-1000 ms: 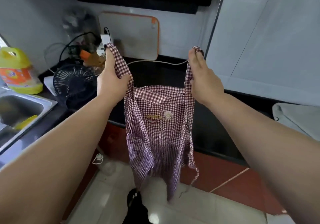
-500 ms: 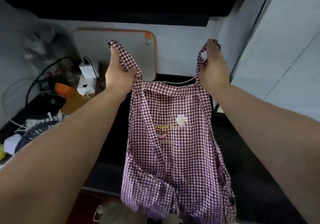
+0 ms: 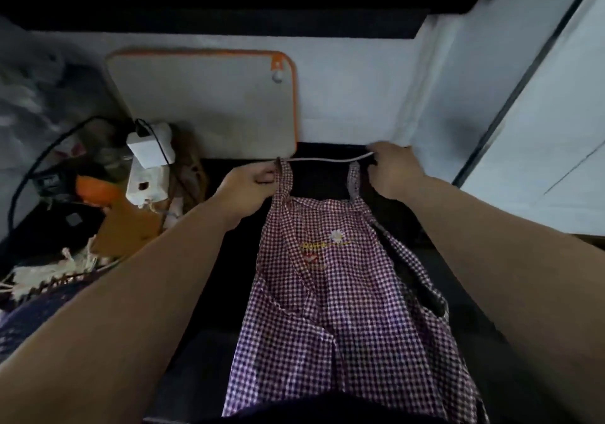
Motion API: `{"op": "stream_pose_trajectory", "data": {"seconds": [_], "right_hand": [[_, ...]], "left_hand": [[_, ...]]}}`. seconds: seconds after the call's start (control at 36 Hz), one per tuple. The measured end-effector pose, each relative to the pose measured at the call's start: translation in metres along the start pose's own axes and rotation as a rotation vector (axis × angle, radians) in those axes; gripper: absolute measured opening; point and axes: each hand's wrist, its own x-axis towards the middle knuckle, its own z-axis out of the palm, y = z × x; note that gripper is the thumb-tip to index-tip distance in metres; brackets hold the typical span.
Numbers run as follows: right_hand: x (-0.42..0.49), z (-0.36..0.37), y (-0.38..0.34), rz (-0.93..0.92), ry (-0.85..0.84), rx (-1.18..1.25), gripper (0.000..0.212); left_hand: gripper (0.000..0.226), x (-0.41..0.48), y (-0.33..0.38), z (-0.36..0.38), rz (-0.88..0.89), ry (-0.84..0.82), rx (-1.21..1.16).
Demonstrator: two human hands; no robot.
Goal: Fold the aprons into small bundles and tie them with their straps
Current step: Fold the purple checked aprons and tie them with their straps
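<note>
Left hand (image 3: 250, 183) fingers curled, pinching left shoulder strap (image 3: 285, 178); right hand (image 3: 391, 170) grips right strap (image 3: 354, 179) — checked apron (image 3: 327, 286) lies flat mid-counter (image 3: 320, 181), top toward back edge — cutting board (image 3: 209, 103) behind.

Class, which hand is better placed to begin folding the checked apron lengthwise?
Probably the right hand: it grips the right strap, and a loose side panel of the apron splays out on that side. The left hand only holds the left strap.
</note>
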Motion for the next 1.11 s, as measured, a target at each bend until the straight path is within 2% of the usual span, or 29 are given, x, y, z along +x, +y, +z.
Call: {"op": "stream_pose_trajectory", "data": {"seconds": [0.08, 0.14, 0.25, 0.31, 0.42, 0.5, 0.61, 0.72, 0.86, 0.92, 1.0, 1.11], "right_hand": [[-0.013, 0.019, 0.011, 0.047, -0.104, -0.058, 0.034], [-0.029, 0.036, 0.023, 0.098, -0.221, -0.078, 0.031], [-0.069, 0.068, 0.038, 0.15, -0.441, -0.092, 0.032], [-0.09, 0.086, 0.045, 0.215, -0.585, -0.081, 0.033], [-0.12, 0.109, 0.055, 0.254, -0.836, -0.159, 0.05], [-0.132, 0.116, 0.059, 0.219, -0.907, -0.146, 0.069], [-0.135, 0.133, 0.064, 0.289, -0.946, -0.148, 0.099], [-0.128, 0.141, 0.071, 0.238, -0.917, -0.258, 0.098], [-0.093, 0.144, 0.083, 0.214, -0.831, -0.226, 0.096], [-0.069, 0.147, 0.085, 0.188, -0.742, -0.217, 0.094], [-0.038, 0.146, 0.085, 0.15, -0.508, -0.243, 0.087], [-0.016, 0.145, 0.076, 0.128, -0.343, -0.407, 0.08]], "left_hand": [[0.046, -0.017, -0.031, 0.007, -0.095, -0.045, 0.088], [0.044, -0.035, -0.056, 0.014, -0.16, -0.111, 0.21], [0.032, -0.076, -0.094, 0.038, -0.289, -0.423, 0.429], [0.036, -0.095, -0.117, 0.054, -0.311, -0.58, 0.601], [0.056, -0.118, -0.135, 0.07, -0.247, -0.559, 0.773], [0.07, -0.125, -0.139, 0.072, -0.254, -0.549, 0.857], [0.093, -0.125, -0.145, 0.079, -0.259, -0.563, 0.94], [0.092, -0.117, -0.147, 0.084, -0.238, -0.524, 0.95], [0.084, -0.089, -0.15, 0.085, -0.239, -0.452, 0.934], [0.078, -0.069, -0.15, 0.088, -0.252, -0.386, 0.912], [0.076, -0.046, -0.146, 0.094, -0.274, -0.313, 0.908], [0.076, -0.029, -0.148, 0.099, -0.257, -0.234, 0.907]]}}
